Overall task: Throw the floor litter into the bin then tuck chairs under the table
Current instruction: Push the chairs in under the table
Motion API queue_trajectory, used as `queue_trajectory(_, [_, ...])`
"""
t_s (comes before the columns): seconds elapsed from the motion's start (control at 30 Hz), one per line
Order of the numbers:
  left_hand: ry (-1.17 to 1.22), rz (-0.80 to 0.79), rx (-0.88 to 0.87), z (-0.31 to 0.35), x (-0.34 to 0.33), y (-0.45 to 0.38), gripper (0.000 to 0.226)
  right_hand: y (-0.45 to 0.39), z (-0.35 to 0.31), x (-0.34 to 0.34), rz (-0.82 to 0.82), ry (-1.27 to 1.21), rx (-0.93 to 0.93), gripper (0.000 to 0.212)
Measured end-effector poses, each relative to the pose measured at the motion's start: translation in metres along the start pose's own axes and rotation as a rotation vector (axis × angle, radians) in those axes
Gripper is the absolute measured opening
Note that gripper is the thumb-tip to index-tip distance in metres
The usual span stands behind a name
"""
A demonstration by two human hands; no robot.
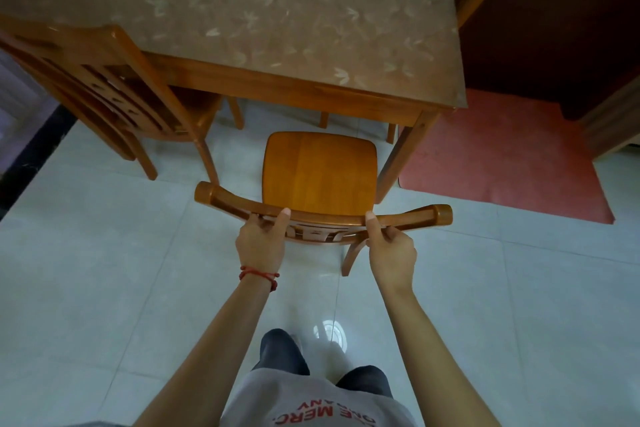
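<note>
While my left hand and right hand curl tight round the top rail of the wooden chair, just before the table, I judge it hard, heavy, best held there.

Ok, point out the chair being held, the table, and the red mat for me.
chair (318,173), head view, middle of its seat
table (277,80), head view, its wooden front edge
red mat (502,156), head view, its bare middle

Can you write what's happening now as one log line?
step: tucking chair | left hand: grips backrest | right hand: grips backrest | seat: outside table edge
</note>
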State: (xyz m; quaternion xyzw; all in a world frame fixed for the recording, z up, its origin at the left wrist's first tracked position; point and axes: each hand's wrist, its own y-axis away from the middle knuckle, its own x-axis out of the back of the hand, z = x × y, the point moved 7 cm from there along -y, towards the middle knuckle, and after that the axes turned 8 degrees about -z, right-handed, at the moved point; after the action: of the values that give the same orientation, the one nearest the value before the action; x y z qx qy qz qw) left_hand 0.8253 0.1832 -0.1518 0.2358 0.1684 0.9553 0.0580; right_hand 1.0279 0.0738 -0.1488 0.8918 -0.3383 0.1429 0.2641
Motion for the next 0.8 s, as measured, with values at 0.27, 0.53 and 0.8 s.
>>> queue_trajectory(0.27, [0.057, 0.06, -0.059, 0.008, 0.006, -0.006, 0.033, -0.008, 0.001, -0.011, 0.016, -0.023, -0.004, 0.037])
queue_trajectory(0.53, [0.068, 0.048, -0.055, 0.018, 0.014, -0.042, 0.03, -0.025, -0.018, -0.03, 0.029, -0.019, 0.016, 0.04])
queue_trajectory(0.8, [0.095, 0.031, -0.073, 0.03, 0.007, -0.071, 0.031, -0.051, -0.034, -0.035, 0.056, -0.019, 0.021, 0.041])
